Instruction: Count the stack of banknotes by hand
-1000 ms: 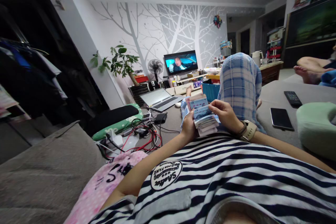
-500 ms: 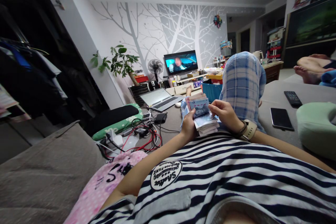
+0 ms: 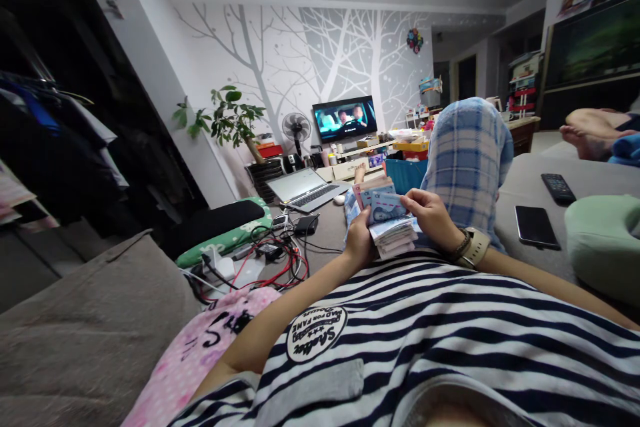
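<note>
A thick, folded stack of banknotes point(image 3: 393, 238) rests over my lap, its layered ends facing me. My left hand point(image 3: 359, 237) is closed round the stack's left side, thumb on top. Blue and pinkish notes stand up at the far side of the stack. My right hand point(image 3: 429, 215) pinches the right edge of a blue banknote point(image 3: 386, 205) between thumb and fingers. That note is lifted and slightly bent above the stack. A pale-strapped watch point(image 3: 475, 247) and a dark bracelet are on my right wrist.
Left of my legs are an open laptop point(image 3: 307, 190), a white mouse point(image 3: 339, 200) and tangled cables point(image 3: 280, 253). A phone point(image 3: 537, 226), a remote control point(image 3: 557, 187) and a green neck pillow point(image 3: 606, 240) lie to the right. Another person's feet point(image 3: 590, 133) show at far right.
The blue note has swung toward me, over the stack, with my right hand at its edge; that hand has shifted slightly right. My raised knee leans a little further right. The left hand stays put.
</note>
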Demonstrator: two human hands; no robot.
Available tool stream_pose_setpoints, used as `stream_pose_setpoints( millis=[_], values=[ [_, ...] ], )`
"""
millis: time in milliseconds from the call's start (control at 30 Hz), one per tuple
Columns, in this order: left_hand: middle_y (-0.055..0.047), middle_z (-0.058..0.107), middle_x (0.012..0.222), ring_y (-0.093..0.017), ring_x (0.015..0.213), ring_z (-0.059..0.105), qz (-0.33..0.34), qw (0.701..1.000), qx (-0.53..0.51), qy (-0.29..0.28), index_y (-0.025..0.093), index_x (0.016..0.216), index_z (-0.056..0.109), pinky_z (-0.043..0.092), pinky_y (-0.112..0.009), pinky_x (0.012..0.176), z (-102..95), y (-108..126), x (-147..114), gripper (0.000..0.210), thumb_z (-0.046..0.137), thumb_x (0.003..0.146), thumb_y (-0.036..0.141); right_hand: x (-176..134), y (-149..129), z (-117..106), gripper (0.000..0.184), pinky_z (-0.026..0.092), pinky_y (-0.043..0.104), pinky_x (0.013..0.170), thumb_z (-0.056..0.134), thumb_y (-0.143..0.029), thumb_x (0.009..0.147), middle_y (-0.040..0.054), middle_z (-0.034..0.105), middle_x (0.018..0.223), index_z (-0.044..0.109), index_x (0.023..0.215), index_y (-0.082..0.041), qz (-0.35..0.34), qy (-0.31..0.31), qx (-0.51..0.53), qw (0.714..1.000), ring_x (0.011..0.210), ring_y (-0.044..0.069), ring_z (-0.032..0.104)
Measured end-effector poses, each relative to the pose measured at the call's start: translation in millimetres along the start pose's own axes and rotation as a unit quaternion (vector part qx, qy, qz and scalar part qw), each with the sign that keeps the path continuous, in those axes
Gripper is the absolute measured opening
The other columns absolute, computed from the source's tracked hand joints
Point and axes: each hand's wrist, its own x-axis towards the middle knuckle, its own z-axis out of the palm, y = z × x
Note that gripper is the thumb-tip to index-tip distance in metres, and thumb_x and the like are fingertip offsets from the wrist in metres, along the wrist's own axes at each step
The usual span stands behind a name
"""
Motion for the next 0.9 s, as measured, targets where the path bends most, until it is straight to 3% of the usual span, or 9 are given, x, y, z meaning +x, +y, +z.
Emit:
stream_pose_setpoints(
  millis=[133, 400, 567, 900],
  values=[
    [-0.011, 0.079, 0.092, -0.033, 0.113, 0.069, -0.032, 0.999, -0.021, -0.013, 0.016, 0.086, 0.072, 0.055, -0.042, 0.097, 5.1, 4, -5, 0.019, 0.063, 0.082, 0.033, -3, -6, 0, 0.045, 0.030, 0.030, 0.059, 0.065, -0.057, 0.085, -0.0029, 0.044, 0.060, 0.052, 0.061, -0.021, -0.007, -0.001, 0.012, 1.000, 0.060, 0.013, 0.037],
    [-0.011, 0.079, 0.089, -0.034, 0.115, 0.068, 0.016, 0.999, 0.025, -0.015, 0.016, 0.088, 0.074, 0.053, -0.042, 0.100, 2.5, 6, -9, 0.019, 0.071, 0.077, 0.031, -3, -7, 3, 0.038, 0.039, 0.030, 0.062, 0.071, -0.057, 0.079, -0.0001, 0.057, 0.069, 0.064, 0.076, -0.020, -0.003, 0.005, 0.043, 0.999, 0.066, 0.016, 0.047],
    [-0.008, 0.079, 0.087, -0.032, 0.110, 0.070, 0.028, 0.999, 0.027, -0.036, 0.016, 0.089, 0.075, 0.053, -0.041, 0.098, -1.8, 2, -7, 0.021, 0.071, 0.077, 0.033, -2, -7, 3, 0.039, 0.040, 0.030, 0.062, 0.070, -0.058, 0.080, -0.0008, 0.055, 0.067, 0.062, 0.074, -0.021, -0.004, 0.002, 0.045, 0.999, 0.063, 0.015, 0.046],
    [-0.006, 0.078, 0.079, -0.032, 0.111, 0.068, 0.031, 0.997, 0.062, -0.021, 0.019, 0.073, 0.074, 0.050, -0.040, 0.101, 0.7, 10, -17, 0.010, 0.072, 0.078, 0.028, -4, -11, 4, 0.039, 0.038, 0.030, 0.059, 0.068, -0.057, 0.081, -0.0015, 0.051, 0.063, 0.060, 0.070, -0.021, -0.006, 0.005, 0.028, 1.000, 0.061, 0.014, 0.042]
  ],
)
